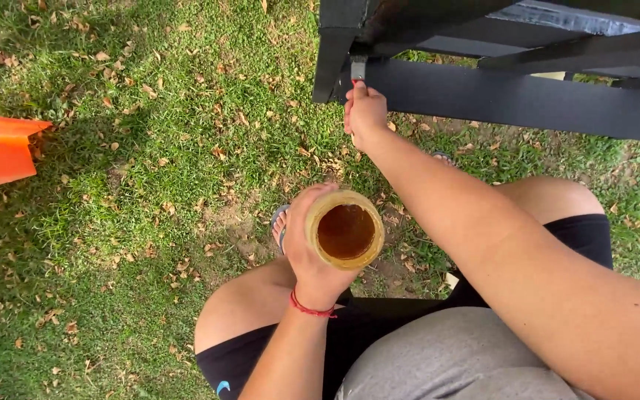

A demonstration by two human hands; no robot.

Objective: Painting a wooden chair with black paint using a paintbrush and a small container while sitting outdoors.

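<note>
Out on the grass (127,192), squatting beside black wooden furniture (498,96), painting its dark rail. Right hand (366,115) up at the corner, fingers closed tight round a small brush (358,70). Left hand (312,255) wrapped round an open jar (346,231) of brown liquid, held over the knees. Could easily slosh out if that wrist tips while stretching
</note>
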